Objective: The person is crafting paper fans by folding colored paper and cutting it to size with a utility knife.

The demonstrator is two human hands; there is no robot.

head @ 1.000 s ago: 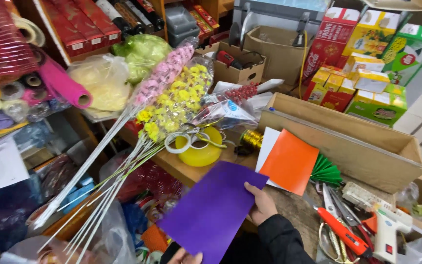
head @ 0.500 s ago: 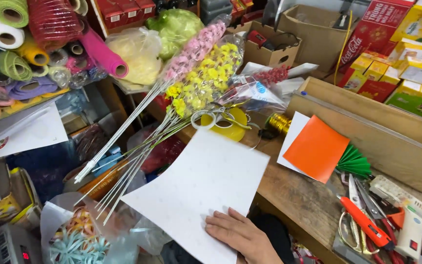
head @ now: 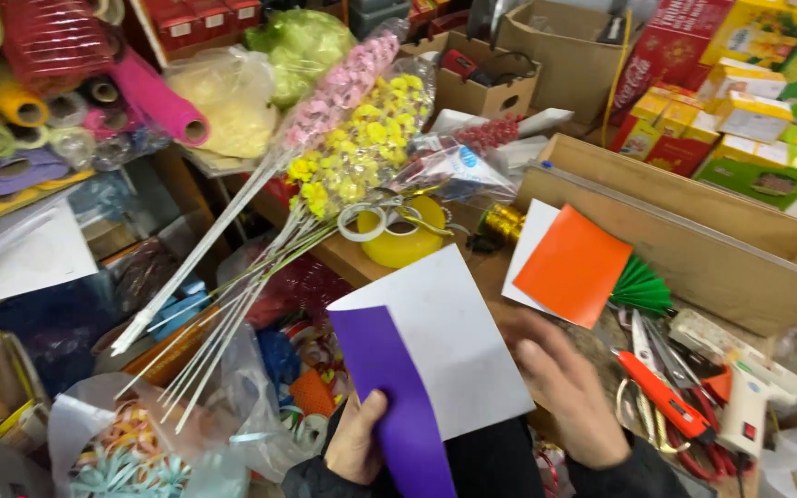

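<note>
Cluttered craft stock crowds every side of a wooden table [head: 362,263], and the paper sheet [head: 435,360] lies at its near edge, straight in front of the person. It is purple on one face and white on the other; the purple part [head: 389,387] folds over on the left, with its long axis running from the person's lap away toward the yellow tape roll [head: 403,244]. The white part spreads to the right of the fold.

The left hand [head: 357,443] pinches the purple flap at its near left edge, thumb on top, fingers closed narrowly on the paper. The right hand [head: 569,392] rests just right of the sheet, palm down and fingers loosely spread, at the white edge; whether it presses the sheet or only the table beside it cannot be told. Both hands lie near the sheet, but the left alone plainly grips it.

Beyond the sheet's far right corner an orange sheet [head: 572,263] sits on a white one, with a green paper fan [head: 643,286] touching its right side. Right of the sheet, past the right hand, lie red-handled scissors [head: 661,397] and a white glue gun [head: 749,406]. Beyond the sheet, past the tape roll, wrapped yellow and pink flower stems [head: 343,148] slant across, their sticks pointing down to the sheet's left. A long cardboard box [head: 694,231] stands behind the orange sheet.
</note>
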